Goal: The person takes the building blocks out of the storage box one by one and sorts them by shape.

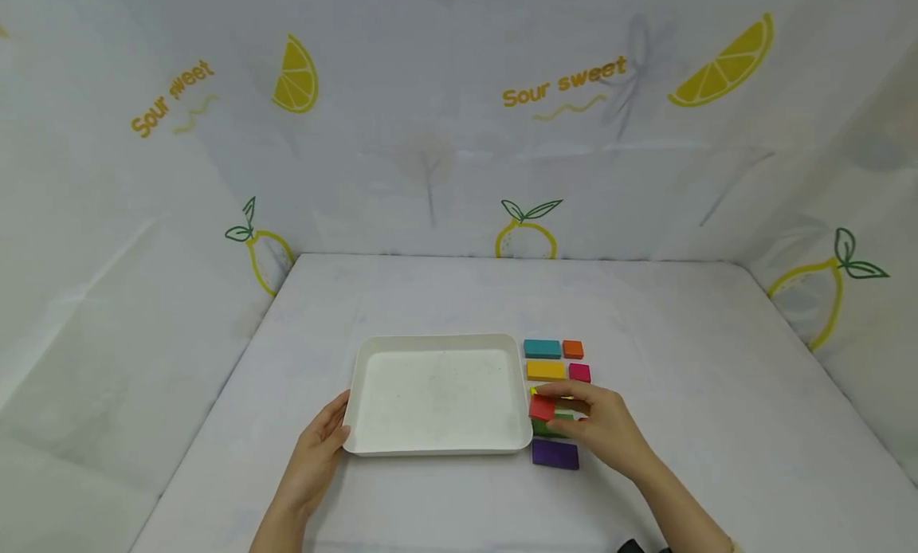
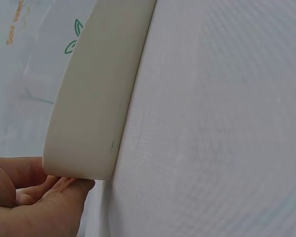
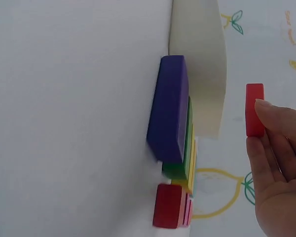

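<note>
While the left hand [image 1: 319, 449] rests against the near left corner of the white tray [image 1: 437, 342], its fingers [image 2: 64, 190] lie relaxed and touch the tray's outer wall without curling round it. The right hand [image 1: 602, 425] pinches a small red block [image 1: 542, 408] between thumb and fingertips; the right wrist view shows the block raised clear of the table [image 1: 681, 378], held just beside the tray's right edge. Below and around that hand lie further blocks in a column right of the tray: a purple block [image 1: 555, 454] nearest the person, a green block [image 1: 562, 417] partly hidden beneath the hand, then a yellow block [image 1: 546, 370] and a teal block [image 1: 542, 348] farther off. An orange block [image 1: 572, 348] and a magenta block [image 1: 579, 372] sit just right of the teal and yellow ones. The tray's floor holds no blocks.
</note>
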Motion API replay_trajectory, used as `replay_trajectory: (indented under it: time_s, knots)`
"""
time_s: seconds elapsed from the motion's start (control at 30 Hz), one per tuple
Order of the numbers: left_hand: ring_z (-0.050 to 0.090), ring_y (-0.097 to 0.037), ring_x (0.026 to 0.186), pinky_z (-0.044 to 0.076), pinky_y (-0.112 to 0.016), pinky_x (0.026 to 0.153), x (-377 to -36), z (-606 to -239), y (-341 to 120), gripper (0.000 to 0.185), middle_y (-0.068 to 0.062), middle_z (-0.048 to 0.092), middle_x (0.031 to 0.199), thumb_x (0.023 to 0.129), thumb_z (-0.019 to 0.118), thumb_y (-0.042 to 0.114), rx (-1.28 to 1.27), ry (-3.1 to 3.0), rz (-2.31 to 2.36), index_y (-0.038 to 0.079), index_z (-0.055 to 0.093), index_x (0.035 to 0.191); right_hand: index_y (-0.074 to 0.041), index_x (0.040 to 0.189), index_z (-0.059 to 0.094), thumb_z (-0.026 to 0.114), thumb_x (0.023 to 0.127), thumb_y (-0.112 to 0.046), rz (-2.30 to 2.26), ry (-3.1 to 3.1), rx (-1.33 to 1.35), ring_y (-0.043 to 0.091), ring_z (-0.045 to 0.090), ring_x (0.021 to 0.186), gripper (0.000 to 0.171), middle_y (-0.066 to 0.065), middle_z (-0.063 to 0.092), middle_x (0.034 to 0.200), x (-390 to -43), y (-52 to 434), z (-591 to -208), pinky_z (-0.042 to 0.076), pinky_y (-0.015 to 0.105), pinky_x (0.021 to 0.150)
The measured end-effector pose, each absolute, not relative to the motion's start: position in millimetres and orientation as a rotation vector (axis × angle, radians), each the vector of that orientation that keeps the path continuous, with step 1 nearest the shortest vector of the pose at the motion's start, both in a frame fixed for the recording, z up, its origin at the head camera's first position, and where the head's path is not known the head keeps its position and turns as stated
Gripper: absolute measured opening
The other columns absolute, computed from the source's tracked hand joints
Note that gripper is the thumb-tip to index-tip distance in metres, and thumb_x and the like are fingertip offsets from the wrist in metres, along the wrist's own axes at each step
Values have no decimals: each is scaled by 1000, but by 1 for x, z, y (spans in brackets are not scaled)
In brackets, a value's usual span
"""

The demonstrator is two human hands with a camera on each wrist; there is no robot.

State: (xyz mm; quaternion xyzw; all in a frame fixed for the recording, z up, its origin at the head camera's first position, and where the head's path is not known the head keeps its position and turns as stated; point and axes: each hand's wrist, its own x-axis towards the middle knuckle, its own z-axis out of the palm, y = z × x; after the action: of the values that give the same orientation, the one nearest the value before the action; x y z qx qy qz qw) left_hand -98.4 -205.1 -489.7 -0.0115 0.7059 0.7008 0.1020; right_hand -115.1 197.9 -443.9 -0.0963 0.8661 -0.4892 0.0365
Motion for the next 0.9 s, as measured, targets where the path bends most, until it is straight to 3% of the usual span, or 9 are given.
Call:
replay_trajectory:
  time_s: [0.43, 0.9]
  knots:
    - [10, -37, 155, 22, -40, 118, -98, -488, -206, 57, -20, 8, 166, 106, 35, 5, -45, 2072, 2070, 1, 11, 157, -17, 119, 70, 80, 80, -9, -1287, 2744, -99, 31, 63, 118, 41, 5, 70, 122, -90, 247, -454, 59, 33, 91]
    - [12, -33, 155, 20, -37, 119, -99, -488, -206, 56, -18, 9, 167, 106, 33, 4, -67, 2056, 2066, 2, 12, 157, -22, 117, 72, 78, 80, -9, -1248, 2642, -109, 23, 64, 114, 39, 3, 70, 124, -84, 264, -464, 59, 24, 88]
